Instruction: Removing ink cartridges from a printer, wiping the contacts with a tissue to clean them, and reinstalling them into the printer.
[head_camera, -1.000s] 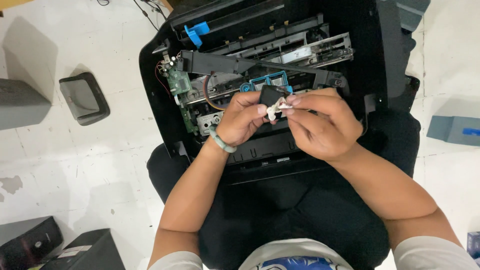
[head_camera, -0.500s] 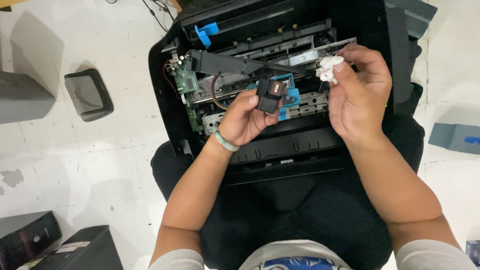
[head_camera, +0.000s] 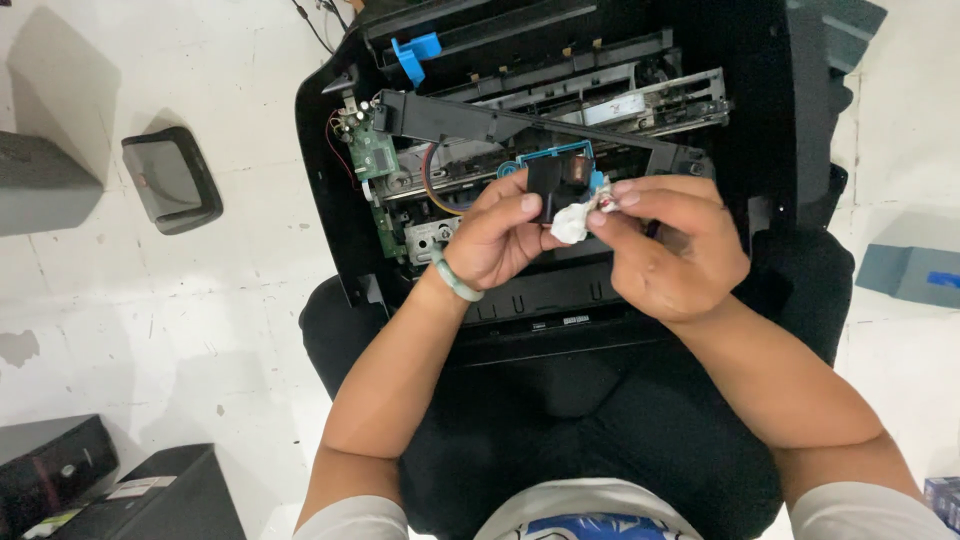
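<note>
Left hand (head_camera: 495, 240) grips a small black cartridge (head_camera: 556, 187) above the opened printer (head_camera: 520, 110); right hand (head_camera: 670, 245) pinches crumpled white tissue (head_camera: 572, 224) against it.

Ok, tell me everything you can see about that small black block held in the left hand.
The small black block is a boxy, matt piece that looks like plastic, held upright above the opened printer. The left hand grips it from the left and below, thumb across its lower front. A crumpled white wad, pinched in the right hand, presses against its lower right corner. Blue plastic shows right behind it; whether that belongs to the block cannot be told.
</note>
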